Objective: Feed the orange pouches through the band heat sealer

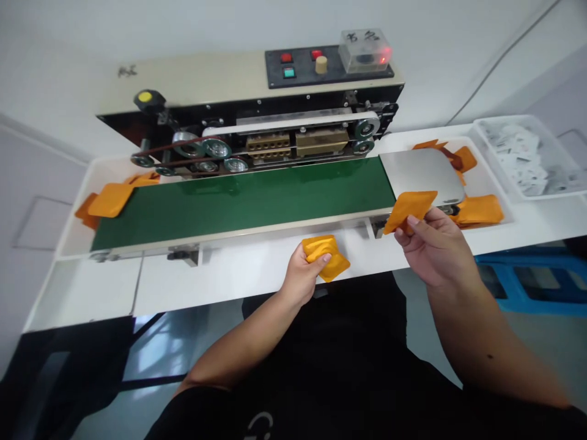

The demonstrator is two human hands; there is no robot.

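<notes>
The left hand [301, 276] closes on an orange pouch [326, 257] above the bench [257, 275]; the right hand [435, 249] pinches a second pouch [408, 211] beside the green belt [238, 198]. Farther right, a plastic tray [525, 122] holds loose white packets [518, 157], near a pile of orange pouches [477, 211].

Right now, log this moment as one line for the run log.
left hand: orange pouch | right hand: second orange pouch | beside: green sealer conveyor belt

Orange packet [334, 269] partly hidden; left hand [300, 276] covers it
</notes>
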